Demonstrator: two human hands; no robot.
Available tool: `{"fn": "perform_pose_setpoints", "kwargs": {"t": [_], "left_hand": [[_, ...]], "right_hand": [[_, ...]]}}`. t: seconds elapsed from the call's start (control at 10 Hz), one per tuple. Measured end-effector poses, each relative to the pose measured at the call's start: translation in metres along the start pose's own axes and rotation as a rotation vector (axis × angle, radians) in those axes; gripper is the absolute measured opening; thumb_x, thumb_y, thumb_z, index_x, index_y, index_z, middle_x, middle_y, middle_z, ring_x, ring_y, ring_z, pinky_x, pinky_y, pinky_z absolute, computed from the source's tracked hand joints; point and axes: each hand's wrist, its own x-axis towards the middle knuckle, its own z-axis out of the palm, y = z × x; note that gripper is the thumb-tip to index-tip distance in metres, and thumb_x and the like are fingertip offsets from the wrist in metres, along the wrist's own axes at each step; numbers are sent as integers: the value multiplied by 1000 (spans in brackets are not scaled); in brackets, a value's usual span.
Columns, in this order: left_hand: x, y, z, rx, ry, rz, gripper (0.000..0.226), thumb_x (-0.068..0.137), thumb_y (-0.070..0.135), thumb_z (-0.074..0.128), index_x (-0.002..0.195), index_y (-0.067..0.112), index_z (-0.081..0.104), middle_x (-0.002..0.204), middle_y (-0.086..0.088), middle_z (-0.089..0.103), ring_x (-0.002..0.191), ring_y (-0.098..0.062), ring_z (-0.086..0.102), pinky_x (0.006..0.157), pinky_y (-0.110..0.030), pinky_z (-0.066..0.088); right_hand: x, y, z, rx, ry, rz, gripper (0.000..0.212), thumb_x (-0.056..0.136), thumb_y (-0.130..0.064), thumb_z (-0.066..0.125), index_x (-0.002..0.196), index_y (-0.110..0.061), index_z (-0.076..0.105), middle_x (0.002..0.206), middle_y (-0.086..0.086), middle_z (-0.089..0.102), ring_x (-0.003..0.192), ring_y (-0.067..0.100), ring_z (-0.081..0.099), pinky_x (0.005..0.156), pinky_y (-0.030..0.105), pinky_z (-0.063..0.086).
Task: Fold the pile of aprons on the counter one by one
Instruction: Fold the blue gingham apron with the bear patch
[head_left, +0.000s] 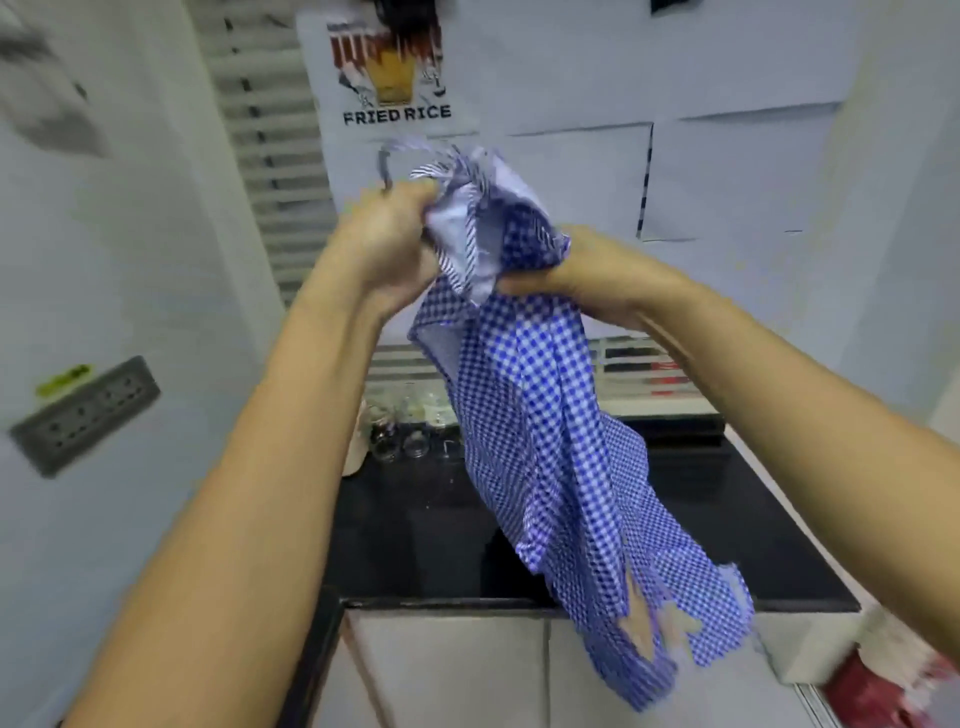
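Black counter (415, 545) is down below me, running back to the wall. The apron (545, 441), blue-and-white check, is up in the air over it. It hangs in one long crumpled drape and the bottom edge dangles past the counter's front edge. My left grip (387, 244) is clenched round the bunched-up top of it, with some striped trim and a strap loop poking out above my fist. My right grip (587, 275) is near it and a touch lower, fingers curled tight into the checked cloth, with a wad of fabric between the two. On the wall behind there's a poster (395, 78) that reads FRIED RICE. A grey socket strip (85, 413) sits on the left wall. A few glass jars (405, 431) stand at the back of the counter, partly hidden by the apron. It's all a bit blurry tbh.
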Motion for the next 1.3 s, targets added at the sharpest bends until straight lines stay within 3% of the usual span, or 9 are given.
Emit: {"fn": "perform_pose_setpoints", "kwargs": {"t": [0.1,0.3,0.5,0.6,0.8,0.9,1.0,1.1,1.3], "left_hand": [[-7,10,4,-216,-92,2,27,94,4,45,114,-13,52,80,0,53,71,-10,57,72,-24,51],[-39,-44,-25,-322,-39,58,86,67,31,82,138,6,40,115,4,57,87,8,61,77,-14,48],[-96,-143,9,-45,-427,-236,36,71,12,83,97,28,64,89,20,68,75,14,62,70,-11,48],[-119,-201,23,-57,-562,-408,40,74,9,80,106,29,66,106,11,70,100,-7,65,92,-28,50],[-153,-285,17,-310,-151,-932,17,88,1,55,101,-3,64,98,-20,69,87,-35,65,84,-44,53],[-116,-314,-22,-212,247,-929,27,81,13,64,100,-6,64,91,-17,67,75,-29,63,73,-37,54],[-63,-282,-56,134,510,-638,11,90,6,53,92,-4,58,95,-26,61,86,-35,59,68,-39,38],[-6,-230,-68,341,607,-283,13,89,-3,45,97,4,54,105,-30,61,97,-40,57,76,-40,36],[59,-254,-25,682,-49,-132,38,73,1,73,108,0,59,103,-20,66,93,-31,62,71,-35,38]], "right_hand": [[19,-14,14,-85,118,-49,6,81,-11,70,84,-12,66,79,0,71,75,11,64,71,29,52],[41,-48,21,396,12,43,10,92,-1,52,95,-4,61,79,6,73,70,17,70,68,30,58],[64,-59,27,752,-169,42,47,37,-1,90,80,6,70,82,22,71,77,30,71,60,41,59],[67,-42,26,816,86,97,22,69,-5,60,86,7,65,83,22,70,78,30,71,59,45,59],[59,29,0,912,289,173,14,73,4,72,85,7,65,83,22,70,71,33,71,54,47,58],[29,63,-6,908,252,267,30,54,22,78,72,2,65,60,11,69,54,18,69,42,29,53],[12,97,-8,960,457,317,48,100,-3,38,60,-3,64,48,4,65,43,12,64,40,25,51],[26,130,-28,1015,669,384,39,99,-17,45,72,2,67,68,16,70,57,26,70,50,37,58],[36,187,-83,832,611,418,7,81,0,58,82,-3,63,67,11,71,57,21,70,50,29,57]]}}
